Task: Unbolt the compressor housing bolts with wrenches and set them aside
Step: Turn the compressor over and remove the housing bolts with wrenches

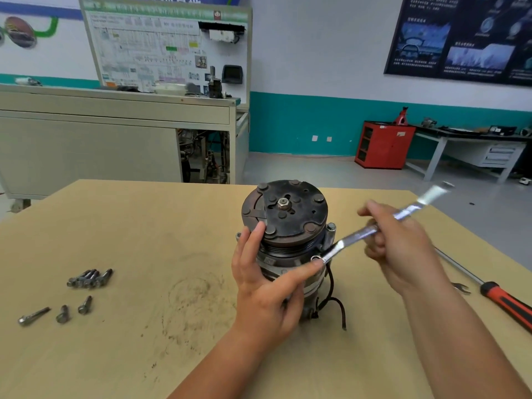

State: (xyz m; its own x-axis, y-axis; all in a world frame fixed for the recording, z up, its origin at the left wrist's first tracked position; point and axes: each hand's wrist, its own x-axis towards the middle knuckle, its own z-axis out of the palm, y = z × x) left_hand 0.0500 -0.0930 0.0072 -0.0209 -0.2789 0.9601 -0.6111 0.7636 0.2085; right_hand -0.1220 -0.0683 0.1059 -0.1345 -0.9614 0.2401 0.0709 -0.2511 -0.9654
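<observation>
The job is judged to be well advanced but not finished. A cluster of removed bolts (89, 278) is laid on the counter (144, 226) well to the left of the left-hand fingers, and three more bolts (62, 313) are scattered just nearer the viewer than that cluster. At least one bolt head (331, 226) is seen still seated in a housing ear, above the left index fingertip and just beside the wrench shank, so some unbolting is thought to be left. Whether others remain on the far side cannot be told.

The compressor (288, 214) is stood upright on the counter and is held by the left hand (264, 292). Its thumb and index finger are spread: the thumb is laid against the pulley rim, and the index is stretched across the body to the ring end of the wrench (345, 241). The remaining fingers appear wrapped round the housing, though they are mostly hidden.

The wrench shank is gripped by the curled fingers of the right hand (403, 249), with the far end blurred beyond them. The ring end is judged not yet to be seated on the remaining bolt.

A red-handled screwdriver (506, 303) and a second spanner (462, 287) are left on the counter to the right of the right-hand fingers.
</observation>
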